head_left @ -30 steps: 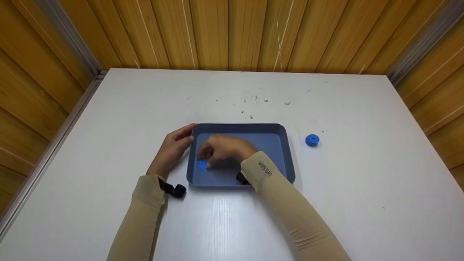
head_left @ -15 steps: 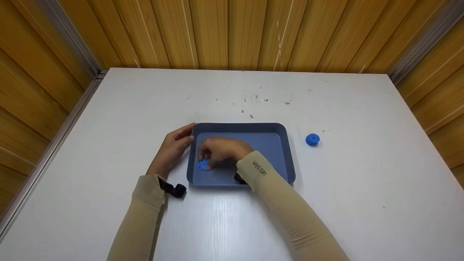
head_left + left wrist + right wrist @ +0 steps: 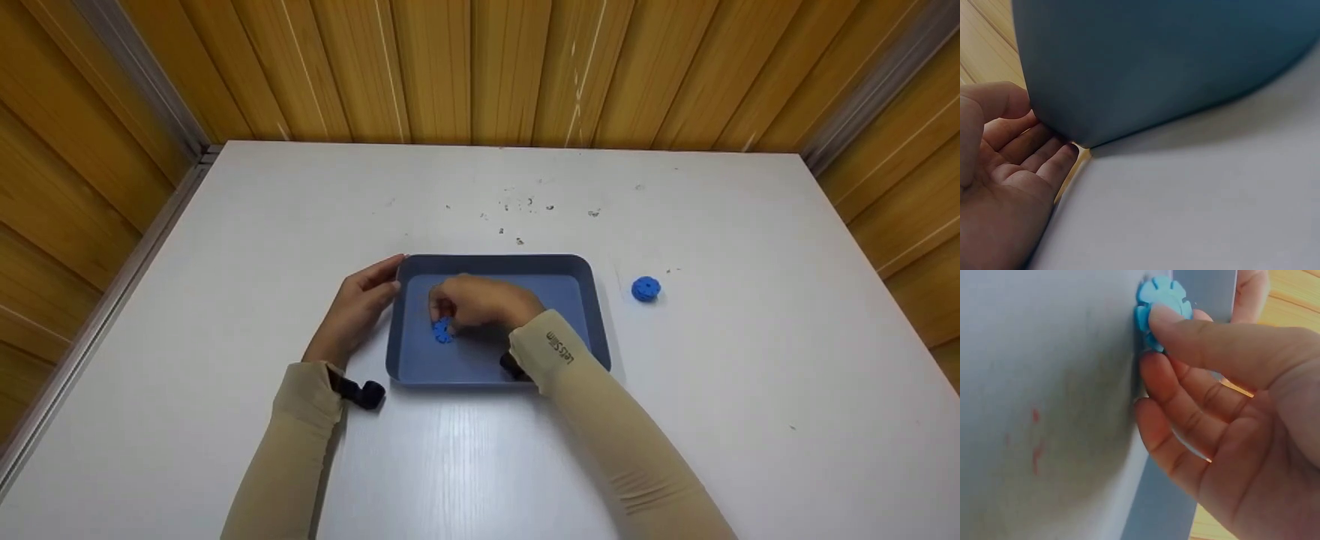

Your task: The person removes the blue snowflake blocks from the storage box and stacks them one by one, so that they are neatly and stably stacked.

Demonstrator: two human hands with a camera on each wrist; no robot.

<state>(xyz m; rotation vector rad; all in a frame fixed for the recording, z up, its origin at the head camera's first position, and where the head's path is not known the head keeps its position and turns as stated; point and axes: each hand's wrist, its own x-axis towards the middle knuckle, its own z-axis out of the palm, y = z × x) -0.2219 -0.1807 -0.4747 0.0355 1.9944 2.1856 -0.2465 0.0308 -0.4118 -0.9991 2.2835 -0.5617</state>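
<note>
In the head view, my right hand (image 3: 486, 302) is over the left half of a shallow blue-grey tray (image 3: 551, 298). It pinches a blue notched plastic disc (image 3: 442, 331), which stands tilted. The right wrist view has the thumb pressed on the face of this disc (image 3: 1163, 293); whether more than one disc is held I cannot tell. My left hand (image 3: 358, 306) rests against the outside of the tray's far left corner. Seen from the left wrist, its loosely bent fingers (image 3: 1053, 152) touch the tray wall (image 3: 1151, 73).
Right of the tray, a small stack of blue notched discs (image 3: 646, 289) sits on the white table (image 3: 750, 337). Dark scuff marks spot the tabletop behind the tray. Wood-patterned panels (image 3: 510, 75) enclose the table at the back and sides.
My right hand has lifted the disc from near the tray's left wall and moved it slightly right, tilting it up. My left hand has stayed at the tray's corner.
</note>
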